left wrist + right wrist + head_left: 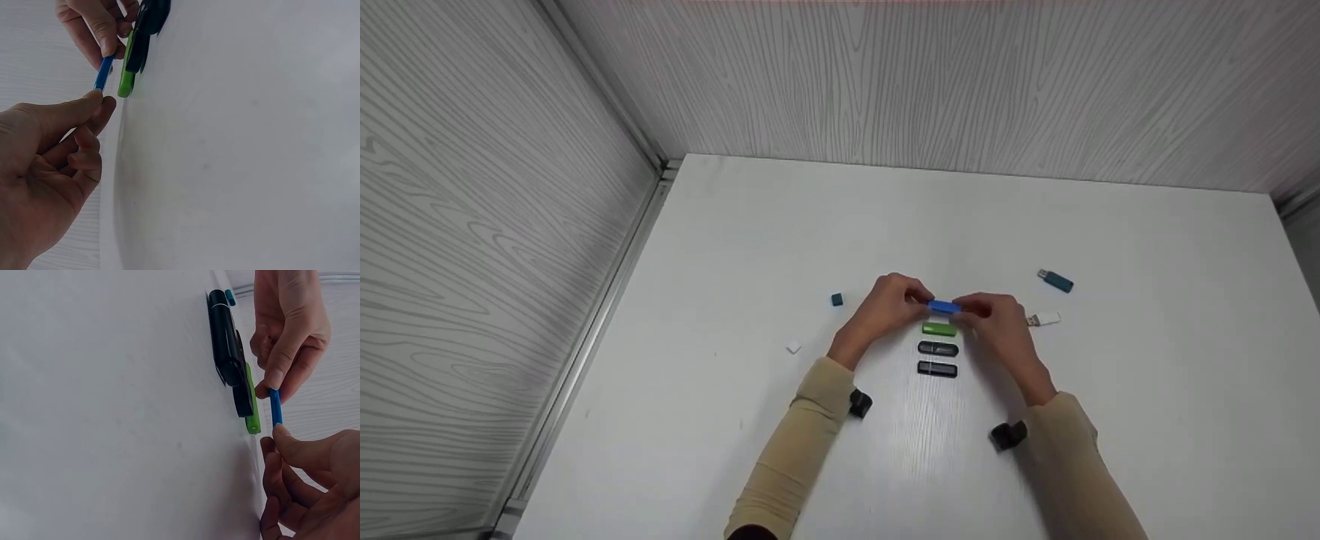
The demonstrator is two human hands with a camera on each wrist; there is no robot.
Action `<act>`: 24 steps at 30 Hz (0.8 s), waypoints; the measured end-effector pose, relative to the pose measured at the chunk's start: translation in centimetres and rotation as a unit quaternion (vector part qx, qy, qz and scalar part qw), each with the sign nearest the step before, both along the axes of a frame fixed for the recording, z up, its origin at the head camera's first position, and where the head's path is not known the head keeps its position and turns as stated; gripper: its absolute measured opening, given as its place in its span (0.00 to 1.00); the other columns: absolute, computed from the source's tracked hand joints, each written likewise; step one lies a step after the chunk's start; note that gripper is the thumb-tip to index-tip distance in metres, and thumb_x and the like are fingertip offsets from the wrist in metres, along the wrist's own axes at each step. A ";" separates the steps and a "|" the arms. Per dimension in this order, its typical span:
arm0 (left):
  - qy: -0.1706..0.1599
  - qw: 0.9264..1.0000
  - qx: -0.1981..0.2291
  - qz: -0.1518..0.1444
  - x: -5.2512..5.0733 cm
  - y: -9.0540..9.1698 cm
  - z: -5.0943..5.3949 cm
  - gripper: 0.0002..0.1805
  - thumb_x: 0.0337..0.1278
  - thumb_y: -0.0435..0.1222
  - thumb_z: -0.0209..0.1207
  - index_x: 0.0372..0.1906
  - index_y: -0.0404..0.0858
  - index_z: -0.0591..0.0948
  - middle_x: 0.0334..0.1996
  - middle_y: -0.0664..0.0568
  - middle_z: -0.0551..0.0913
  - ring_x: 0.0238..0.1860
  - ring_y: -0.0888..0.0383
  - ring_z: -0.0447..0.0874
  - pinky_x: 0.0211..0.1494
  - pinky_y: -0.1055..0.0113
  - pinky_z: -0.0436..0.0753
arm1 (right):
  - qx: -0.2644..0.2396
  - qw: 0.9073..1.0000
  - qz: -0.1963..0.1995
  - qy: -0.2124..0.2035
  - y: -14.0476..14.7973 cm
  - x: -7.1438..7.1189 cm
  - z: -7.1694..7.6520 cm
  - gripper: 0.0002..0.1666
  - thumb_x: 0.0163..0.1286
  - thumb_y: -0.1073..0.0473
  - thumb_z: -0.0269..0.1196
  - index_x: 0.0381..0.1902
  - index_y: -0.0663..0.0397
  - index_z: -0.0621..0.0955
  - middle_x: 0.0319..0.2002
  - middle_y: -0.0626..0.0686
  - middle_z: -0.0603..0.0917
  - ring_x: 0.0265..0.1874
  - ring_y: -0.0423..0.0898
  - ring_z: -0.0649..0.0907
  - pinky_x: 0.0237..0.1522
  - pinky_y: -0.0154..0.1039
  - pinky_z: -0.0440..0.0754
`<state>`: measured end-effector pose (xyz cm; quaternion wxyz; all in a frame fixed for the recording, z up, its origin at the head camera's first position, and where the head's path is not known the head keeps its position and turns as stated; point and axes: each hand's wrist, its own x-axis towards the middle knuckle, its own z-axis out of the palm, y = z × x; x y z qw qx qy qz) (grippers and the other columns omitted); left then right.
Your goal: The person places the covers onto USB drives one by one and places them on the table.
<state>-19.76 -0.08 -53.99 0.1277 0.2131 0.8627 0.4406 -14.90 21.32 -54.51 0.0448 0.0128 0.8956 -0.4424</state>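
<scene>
Between both hands is a blue USB stick [944,307], its ends pinched between thumb and fingers. My left hand [891,304] grips its left end, and my right hand [994,319] its right end. Just nearer to me on the table lies a green USB stick [939,329]. Below that, in the same column, come a dark USB stick with rounded ends [937,349] and a straighter dark one [937,369]. Both wrist views show the blue stick [103,73] side-on, beside the green stick [253,405]; fingertips cover its two ends.
A teal USB stick [1057,281] with bare plug lies at the right, a white one [1045,319] beside my right hand. Left of my hands are a small teal cap [837,299] and a white cap [793,347]. Grained panels [855,82] border the white table [720,420].
</scene>
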 end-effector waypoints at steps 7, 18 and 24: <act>0.004 1.000 -0.014 0.006 0.2 0.2 0.0 0.10 0.69 0.32 0.66 0.51 0.37 0.90 0.49 0.47 0.91 0.50 0.57 0.85 0.55 0.67 0.82 | -0.001 1.000 -0.011 0.005 -0.2 0.1 -0.1 0.15 0.75 0.63 0.67 0.57 0.59 0.88 0.51 0.62 0.91 0.46 0.52 0.83 0.46 0.32 0.77; 0.009 0.999 -0.034 0.011 0.0 0.4 0.1 0.12 0.71 0.32 0.65 0.54 0.38 0.89 0.50 0.48 0.92 0.52 0.56 0.88 0.59 0.64 0.84 | -0.008 1.000 -0.012 -0.017 0.1 0.0 0.3 0.19 0.77 0.61 0.65 0.63 0.56 0.86 0.58 0.61 0.89 0.48 0.51 0.80 0.45 0.29 0.75; 0.012 0.998 -0.057 0.022 0.2 0.4 -0.1 0.12 0.71 0.34 0.65 0.55 0.38 0.89 0.51 0.49 0.91 0.51 0.57 0.86 0.60 0.63 0.84 | -0.009 0.999 -0.010 -0.031 0.2 -0.1 0.2 0.18 0.78 0.61 0.64 0.62 0.58 0.85 0.56 0.62 0.89 0.48 0.52 0.81 0.46 0.31 0.76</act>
